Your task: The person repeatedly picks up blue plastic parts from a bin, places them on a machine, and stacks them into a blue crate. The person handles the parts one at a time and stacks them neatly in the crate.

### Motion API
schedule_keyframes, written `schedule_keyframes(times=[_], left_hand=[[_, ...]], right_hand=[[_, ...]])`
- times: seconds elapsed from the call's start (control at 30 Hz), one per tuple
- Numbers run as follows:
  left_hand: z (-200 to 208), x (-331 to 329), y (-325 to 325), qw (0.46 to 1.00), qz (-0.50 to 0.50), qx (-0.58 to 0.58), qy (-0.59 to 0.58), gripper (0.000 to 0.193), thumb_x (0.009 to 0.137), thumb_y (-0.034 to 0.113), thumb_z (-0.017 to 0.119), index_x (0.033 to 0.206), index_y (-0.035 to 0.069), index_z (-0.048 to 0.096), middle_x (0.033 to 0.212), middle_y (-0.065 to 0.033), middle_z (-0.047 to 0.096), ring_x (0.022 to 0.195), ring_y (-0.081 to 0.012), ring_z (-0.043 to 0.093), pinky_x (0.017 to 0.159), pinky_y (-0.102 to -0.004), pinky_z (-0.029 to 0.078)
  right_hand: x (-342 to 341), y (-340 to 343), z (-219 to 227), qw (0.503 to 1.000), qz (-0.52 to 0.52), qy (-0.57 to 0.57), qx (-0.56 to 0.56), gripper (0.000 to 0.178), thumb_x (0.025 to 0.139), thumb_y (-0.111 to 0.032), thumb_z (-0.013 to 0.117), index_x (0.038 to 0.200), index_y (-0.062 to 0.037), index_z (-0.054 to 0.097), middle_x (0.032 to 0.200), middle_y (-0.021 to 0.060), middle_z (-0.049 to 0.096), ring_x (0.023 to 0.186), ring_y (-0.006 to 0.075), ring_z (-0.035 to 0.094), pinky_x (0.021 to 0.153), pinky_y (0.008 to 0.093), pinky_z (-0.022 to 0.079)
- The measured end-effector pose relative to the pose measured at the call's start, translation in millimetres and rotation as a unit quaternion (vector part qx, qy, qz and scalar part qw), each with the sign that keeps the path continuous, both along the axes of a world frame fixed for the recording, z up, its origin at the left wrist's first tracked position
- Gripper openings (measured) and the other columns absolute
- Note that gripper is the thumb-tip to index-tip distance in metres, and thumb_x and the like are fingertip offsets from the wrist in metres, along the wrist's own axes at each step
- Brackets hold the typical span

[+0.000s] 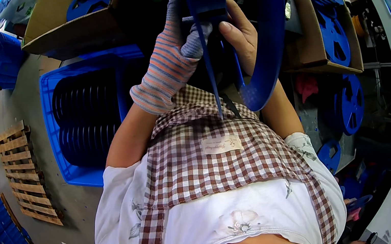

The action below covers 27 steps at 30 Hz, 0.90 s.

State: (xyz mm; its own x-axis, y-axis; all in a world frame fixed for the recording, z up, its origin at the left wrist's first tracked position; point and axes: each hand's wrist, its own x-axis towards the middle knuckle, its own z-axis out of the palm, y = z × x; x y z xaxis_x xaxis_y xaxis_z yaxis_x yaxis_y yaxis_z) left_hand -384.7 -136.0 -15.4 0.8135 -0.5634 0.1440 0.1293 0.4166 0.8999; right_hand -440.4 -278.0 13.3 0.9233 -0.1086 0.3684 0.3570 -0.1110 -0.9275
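Observation:
A blue plastic reel (272, 47) with two flanges is held up in front of my chest, seen nearly edge-on and running out past the top of the picture. My left hand (170, 61), in a striped knit glove, grips it from the left, its fingers bent against the left flange (204, 53). From the other side my bare right hand (243, 36) holds the reel, with its thumb and a finger showing between the flanges. The rest of the right fingers are hidden behind the blue plastic.
At left, a blue crate (56, 140) holds rows of dark discs. Cardboard boxes (72, 36) with blue reels stand ahead on the left and right. A wooden pallet (26, 173) lies on the floor. More blue reels (350, 104) sit at the right, with blue crates (4, 231) far left.

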Motion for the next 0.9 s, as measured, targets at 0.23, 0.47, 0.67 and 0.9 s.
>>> schedule_keyframes(times=[0.23,0.47,0.67,0.9], left_hand=[[-55,22,22,0.996,-0.043,0.004,0.078,0.046,0.094,0.019,0.058,0.136,0.006,0.043,0.117,-0.0117,0.06,0.101,-0.0224,0.064,0.085,-0.0308,0.054],[-95,91,84,0.913,0.101,0.342,-0.198,0.034,0.094,0.02,0.058,0.122,0.0,0.052,0.11,-0.0098,0.063,0.093,-0.021,0.065,0.079,-0.0288,0.055],[31,177,-8,0.961,-0.18,-0.198,-0.07,0.036,0.093,0.008,0.057,0.127,0.0,0.049,0.115,-0.0154,0.061,0.104,-0.0247,0.064,0.093,-0.038,0.055],[19,261,-29,0.981,-0.126,-0.145,-0.01,0.036,0.098,0.007,0.047,0.131,-0.005,0.043,0.127,-0.0227,0.054,0.114,-0.0333,0.059,0.107,-0.0454,0.043]], right_hand=[[-11,-18,25,0.991,0.002,-0.005,-0.133,0.076,0.083,-0.043,0.066,0.147,-0.0156,0.036,0.118,0.0193,0.061,0.108,0.0304,0.061,0.095,0.0381,0.044],[2,-85,90,0.915,0.019,0.107,-0.389,0.074,0.078,-0.053,0.06,0.142,-0.0198,0.045,0.133,0.0218,0.053,0.124,0.0357,0.051,0.106,0.0428,0.036],[124,-179,89,0.829,-0.11,0.108,-0.538,0.076,0.083,-0.072,0.045,0.145,-0.0278,0.04,0.123,0.021,0.058,0.115,0.0334,0.056,0.098,0.0434,0.045],[209,-162,124,0.779,-0.181,0.243,-0.549,0.071,0.085,-0.064,0.051,0.143,-0.0241,0.042,0.137,0.0214,0.049,0.126,0.0362,0.048,0.105,0.0416,0.038]])
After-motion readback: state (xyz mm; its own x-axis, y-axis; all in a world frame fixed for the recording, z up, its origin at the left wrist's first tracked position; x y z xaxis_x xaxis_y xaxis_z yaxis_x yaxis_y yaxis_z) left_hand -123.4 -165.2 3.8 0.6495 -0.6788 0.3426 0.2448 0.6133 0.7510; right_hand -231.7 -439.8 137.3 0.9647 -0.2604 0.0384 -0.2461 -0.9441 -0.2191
